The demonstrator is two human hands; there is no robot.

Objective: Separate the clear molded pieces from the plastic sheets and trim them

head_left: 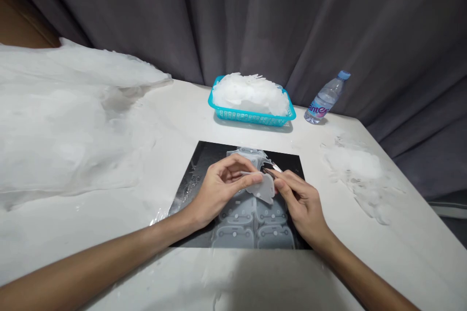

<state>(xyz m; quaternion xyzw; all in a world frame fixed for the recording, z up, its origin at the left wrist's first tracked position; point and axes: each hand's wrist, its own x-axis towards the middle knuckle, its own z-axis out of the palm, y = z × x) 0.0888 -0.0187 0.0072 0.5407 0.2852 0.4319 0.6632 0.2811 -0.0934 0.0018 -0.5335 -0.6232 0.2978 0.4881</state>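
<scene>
My left hand (215, 189) pinches a small, translucent whitish moulded piece (264, 189) between thumb and fingers, above the black board (193, 175). My right hand (304, 206) is closed round a thin metal tool (270, 172), whose end meets the upper edge of the piece; the fingers hide most of it, so its kind does not show. Under both hands lies a translucent sheet of moulded shapes (236, 237), with rounded outlines and small round dots. Its far end looks ragged, with cut-out gaps.
Behind the board stands a blue plastic basket (251, 117) heaped with whitish pieces (248, 92). A water bottle (324, 99) is to its right. Large stacked translucent sheets (65, 121) cover the table's left side; loose scraps (355, 165) lie at right. A grey curtain (241, 19) hangs behind.
</scene>
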